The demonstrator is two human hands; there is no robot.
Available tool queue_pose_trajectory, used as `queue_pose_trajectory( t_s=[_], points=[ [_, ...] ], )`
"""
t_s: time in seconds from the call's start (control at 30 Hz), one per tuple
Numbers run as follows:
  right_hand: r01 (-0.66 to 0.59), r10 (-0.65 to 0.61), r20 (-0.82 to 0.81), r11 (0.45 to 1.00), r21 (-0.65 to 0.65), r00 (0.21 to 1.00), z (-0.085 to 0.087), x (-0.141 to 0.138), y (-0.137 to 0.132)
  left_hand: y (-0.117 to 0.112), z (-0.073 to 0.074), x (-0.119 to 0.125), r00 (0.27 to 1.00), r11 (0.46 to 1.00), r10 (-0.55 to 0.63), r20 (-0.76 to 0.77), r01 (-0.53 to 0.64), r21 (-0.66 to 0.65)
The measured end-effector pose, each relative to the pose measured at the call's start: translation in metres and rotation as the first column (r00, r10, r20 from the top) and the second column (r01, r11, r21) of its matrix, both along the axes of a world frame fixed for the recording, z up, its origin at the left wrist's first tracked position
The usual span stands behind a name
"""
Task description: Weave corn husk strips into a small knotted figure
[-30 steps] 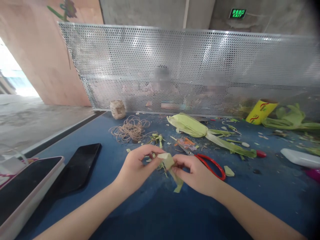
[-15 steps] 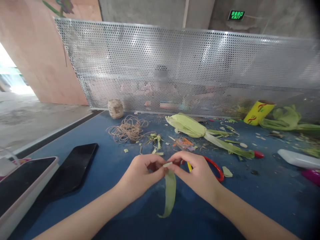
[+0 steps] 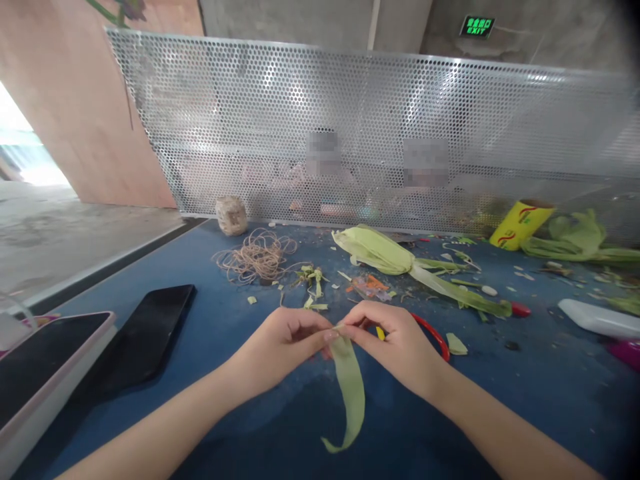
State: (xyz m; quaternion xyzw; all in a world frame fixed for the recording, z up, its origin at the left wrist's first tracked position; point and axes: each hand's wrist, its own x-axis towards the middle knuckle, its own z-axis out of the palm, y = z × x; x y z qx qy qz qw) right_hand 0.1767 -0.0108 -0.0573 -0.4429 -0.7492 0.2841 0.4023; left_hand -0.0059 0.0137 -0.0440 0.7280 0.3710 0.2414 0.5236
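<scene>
Overhead in your head view, far right, a green sign [image 3: 477,26] reads EXIT. Your forearms reach in from the near edge and meet at centre over the blue table [image 3: 550,363]. Your left hand [image 3: 283,341] and right hand [image 3: 403,341] are nearly closed, fingertips pinching the top end of a pale green leaf strip [image 3: 351,387], which trails toward you. Red-handled scissors [image 3: 436,332] lie just behind your right hand.
</scene>
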Motion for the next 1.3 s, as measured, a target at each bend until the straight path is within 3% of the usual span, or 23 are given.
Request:
queue_pose_trajectory(
  t_s=[0.37, 0.63, 0.7, 0.77, 0.9, 1.03, 1.17, 1.3],
  points=[
    [-0.034, 0.035, -0.011, 0.99, 0.14, 0.999, -0.0089, -0.0009, -0.0003, 0.005, -0.0012, 0.0017, 0.999, 0.992, -0.037, -0.009, 0.036, -0.121],
    [-0.046, 0.032, -0.081, 0.984, -0.171, 0.996, -0.0047, -0.001, 0.003, 0.0061, -0.0032, -0.0027, 0.996, 0.996, -0.045, -0.079, 0.038, -0.086],
    [-0.032, 0.023, -0.048, 0.98, -0.194, 0.999, -0.0041, -0.0011, 0.0028, 0.0066, -0.0028, -0.0029, 0.994, 0.998, -0.035, -0.108, 0.03, -0.05],
    [-0.011, 0.01, -0.009, 0.992, -0.125, 1.0, -0.0049, -0.001, 0.0023, 0.0069, -0.0023, -0.0025, 0.994, 0.999, -0.025, -0.111, 0.02, -0.049],
    [-0.035, 0.029, 0.064, 0.995, 0.095, 0.998, -0.0076, 0.0002, 0.0019, 0.0065, -0.0026, -0.0018, 0.999, 0.985, -0.023, -0.03, 0.018, -0.173],
    [-0.085, 0.079, 0.041, 0.978, 0.19, 0.996, -0.0081, 0.0003, 0.0019, 0.0056, -0.0057, -0.0025, 0.994, 0.921, 0.003, 0.106, 0.038, -0.388],
    [-0.064, 0.066, -0.008, 0.989, 0.136, 0.998, -0.0075, -0.0004, 0.0008, 0.0048, -0.007, -0.0035, 0.991, 0.855, 0.048, 0.123, 0.023, -0.519],
    [-0.067, 0.067, -0.006, 0.998, 0.011, 0.998, -0.0036, -0.0007, -0.0006, 0.0055, -0.0062, -0.0044, 0.995, 0.861, 0.043, 0.086, 0.007, -0.508]
  ],
)
